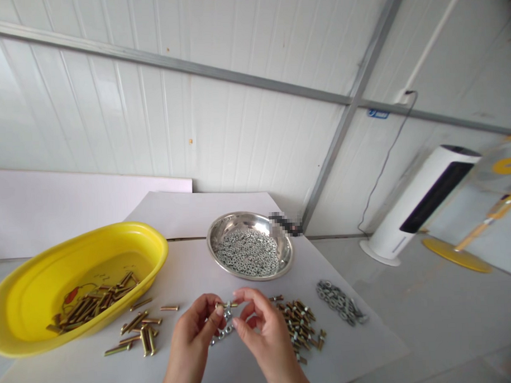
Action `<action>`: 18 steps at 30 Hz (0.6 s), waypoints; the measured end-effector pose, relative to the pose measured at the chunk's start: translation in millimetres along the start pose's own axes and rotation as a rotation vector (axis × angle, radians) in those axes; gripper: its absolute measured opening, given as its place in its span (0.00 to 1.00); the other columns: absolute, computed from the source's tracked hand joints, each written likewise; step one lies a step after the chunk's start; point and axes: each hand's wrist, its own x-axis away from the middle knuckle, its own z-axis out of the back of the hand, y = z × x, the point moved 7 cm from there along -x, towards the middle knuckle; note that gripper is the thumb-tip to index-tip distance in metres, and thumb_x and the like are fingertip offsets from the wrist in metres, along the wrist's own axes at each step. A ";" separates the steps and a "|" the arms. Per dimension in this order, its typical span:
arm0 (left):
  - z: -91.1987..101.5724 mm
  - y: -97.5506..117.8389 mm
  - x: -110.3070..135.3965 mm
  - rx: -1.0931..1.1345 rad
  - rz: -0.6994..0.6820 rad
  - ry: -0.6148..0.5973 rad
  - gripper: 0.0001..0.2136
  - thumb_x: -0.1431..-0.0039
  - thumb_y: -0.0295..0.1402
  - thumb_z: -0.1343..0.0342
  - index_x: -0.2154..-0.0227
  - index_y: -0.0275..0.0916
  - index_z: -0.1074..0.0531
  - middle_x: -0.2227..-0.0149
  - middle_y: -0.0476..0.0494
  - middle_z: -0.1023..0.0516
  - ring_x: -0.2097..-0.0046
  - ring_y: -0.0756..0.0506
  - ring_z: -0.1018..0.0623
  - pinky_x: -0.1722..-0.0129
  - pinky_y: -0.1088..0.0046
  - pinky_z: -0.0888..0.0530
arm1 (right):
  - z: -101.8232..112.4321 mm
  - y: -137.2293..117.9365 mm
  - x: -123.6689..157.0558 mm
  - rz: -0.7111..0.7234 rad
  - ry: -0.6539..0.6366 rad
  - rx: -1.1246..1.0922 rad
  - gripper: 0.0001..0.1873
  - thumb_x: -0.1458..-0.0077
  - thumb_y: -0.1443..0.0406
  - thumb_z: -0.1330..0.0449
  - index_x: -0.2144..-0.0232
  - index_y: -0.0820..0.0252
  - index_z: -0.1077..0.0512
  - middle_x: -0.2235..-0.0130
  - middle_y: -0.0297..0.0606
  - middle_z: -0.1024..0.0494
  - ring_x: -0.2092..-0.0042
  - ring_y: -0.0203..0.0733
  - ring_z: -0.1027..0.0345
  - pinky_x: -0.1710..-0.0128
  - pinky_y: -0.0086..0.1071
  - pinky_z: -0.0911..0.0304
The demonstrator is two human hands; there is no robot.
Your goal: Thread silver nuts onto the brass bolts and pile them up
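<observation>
Nearby, the left hand (195,327) pinched a gold bolt (224,305); the right hand (265,331) arched alongside, fingers parted; a slack pinch risked dropping it.

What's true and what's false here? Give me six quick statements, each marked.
1. The yellow basin holds bolts. True.
2. The metal bowl holds bolts. False: the metal bowl holds nuts.
3. The left hand holds a bolt. True.
4. The right hand is inside the metal bowl. False: it is beside the left hand.
5. The white tower stands on the table. False: the white tower is on the floor.
6. Bolts with nuts on them lie beside the right hand. True.
</observation>
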 end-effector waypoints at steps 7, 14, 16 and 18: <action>-10.0 -8.1 -1.2 0.146 0.074 -0.088 0.16 0.45 0.45 0.37 0.69 0.35 0.28 0.79 0.52 0.29 0.76 0.52 0.33 0.75 0.78 0.37 | -1.4 -16.7 0.7 0.186 -0.028 0.229 0.17 0.49 0.78 0.43 0.62 0.54 0.25 0.63 0.34 0.22 0.65 0.38 0.28 0.69 0.26 0.33; -6.9 8.4 5.2 -0.072 -0.067 -0.021 0.11 0.40 0.42 0.42 0.66 0.38 0.28 0.76 0.52 0.31 0.72 0.50 0.31 0.72 0.78 0.34 | 2.1 -8.0 1.5 0.086 -0.031 0.172 0.09 0.45 0.71 0.40 0.61 0.56 0.24 0.62 0.37 0.20 0.63 0.41 0.26 0.66 0.27 0.34; -5.9 13.9 7.3 -0.173 -0.110 0.000 0.09 0.38 0.40 0.43 0.66 0.39 0.28 0.75 0.52 0.29 0.72 0.49 0.29 0.71 0.78 0.32 | 0.8 -2.6 1.7 -0.001 -0.048 0.094 0.07 0.42 0.64 0.39 0.61 0.58 0.24 0.64 0.39 0.20 0.64 0.43 0.26 0.66 0.29 0.34; -7.1 18.0 9.2 -0.266 -0.152 -0.006 0.06 0.37 0.37 0.45 0.65 0.40 0.28 0.73 0.51 0.27 0.70 0.48 0.27 0.69 0.77 0.31 | -3.2 2.5 2.6 -0.080 -0.077 -0.004 0.12 0.39 0.57 0.40 0.63 0.60 0.26 0.69 0.38 0.21 0.68 0.42 0.28 0.69 0.29 0.35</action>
